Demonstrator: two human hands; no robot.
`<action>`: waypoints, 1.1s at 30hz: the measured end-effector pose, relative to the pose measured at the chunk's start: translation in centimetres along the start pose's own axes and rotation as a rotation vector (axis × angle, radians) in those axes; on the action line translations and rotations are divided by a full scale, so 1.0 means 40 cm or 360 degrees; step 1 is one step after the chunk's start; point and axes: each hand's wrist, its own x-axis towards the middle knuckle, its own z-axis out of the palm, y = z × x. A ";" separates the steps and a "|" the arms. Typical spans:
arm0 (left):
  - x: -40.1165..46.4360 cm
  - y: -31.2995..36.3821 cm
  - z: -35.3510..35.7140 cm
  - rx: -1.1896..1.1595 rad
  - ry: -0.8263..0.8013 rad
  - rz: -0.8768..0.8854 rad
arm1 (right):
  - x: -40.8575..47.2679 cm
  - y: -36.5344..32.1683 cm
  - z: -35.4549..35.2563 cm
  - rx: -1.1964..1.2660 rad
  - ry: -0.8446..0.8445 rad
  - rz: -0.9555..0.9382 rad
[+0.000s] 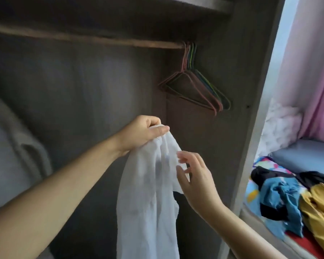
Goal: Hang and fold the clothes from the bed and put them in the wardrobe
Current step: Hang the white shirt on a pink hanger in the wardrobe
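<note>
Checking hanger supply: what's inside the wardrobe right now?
Inside the wardrobe, a bunch of bare hangers hangs at the rod's right end. A grey garment hangs at far left. The white garment, gripped by the left hand, covers the lower interior.

White garment [148,193]: thin cloth, matt, creased, looking slightly sheer. Wardrobe [223,128] panels showing dull, matt wood-grain board; rail [82,37] at 12 o'clock appearing as rough wood. Hangers [198,86] at 1 o'clock looking like thin smooth coated wire. Clothes [288,202] at 4 o'clock lying as crumpled matt cloth. Curtain [316,81] hanging as soft pink fabric.
</note>
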 end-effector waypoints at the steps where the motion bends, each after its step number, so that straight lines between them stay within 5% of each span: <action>1: 0.002 -0.015 -0.014 -0.0072 -0.0050 -0.0060 | 0.024 0.021 0.027 -0.0027 -0.0234 0.0127; 4: 0.014 -0.054 -0.057 -0.0236 -0.0170 -0.0148 | 0.101 0.082 0.104 -0.0025 -0.0716 0.0230; 9: 0.054 -0.141 -0.180 -0.0429 -0.0294 -0.0233 | 0.213 0.119 0.149 0.0370 -0.0489 0.0363; 13: 0.093 -0.177 -0.245 -0.0697 -0.0341 -0.0254 | 0.268 0.090 0.206 0.0389 -0.1233 0.0393; 15: 0.109 -0.177 -0.256 -0.0626 -0.0480 -0.0231 | 0.284 0.068 0.261 0.0237 -0.1164 0.0164; 17: 0.112 -0.174 -0.258 -0.0426 -0.0526 -0.0256 | 0.320 0.048 0.283 0.0093 -0.0753 0.0117; 19: 0.112 -0.184 -0.250 -0.0174 -0.0403 -0.0283 | 0.357 0.041 0.267 0.0226 -0.0575 0.0337; 23: 0.099 -0.219 -0.190 0.0605 0.0096 0.0136 | 0.398 -0.008 0.228 0.1106 -0.1318 0.1108; 26: 0.048 -0.216 -0.109 0.1065 0.0083 0.0373 | 0.403 -0.030 0.255 0.1345 -0.1237 0.1217; 30: -0.008 -0.205 -0.096 0.0685 -0.0168 0.0460 | 0.433 -0.024 0.232 0.1210 -0.0982 0.0981; 33: 0.031 -0.226 -0.166 0.0219 0.0498 0.0506 | 0.448 -0.041 0.180 0.1109 -0.0952 0.0800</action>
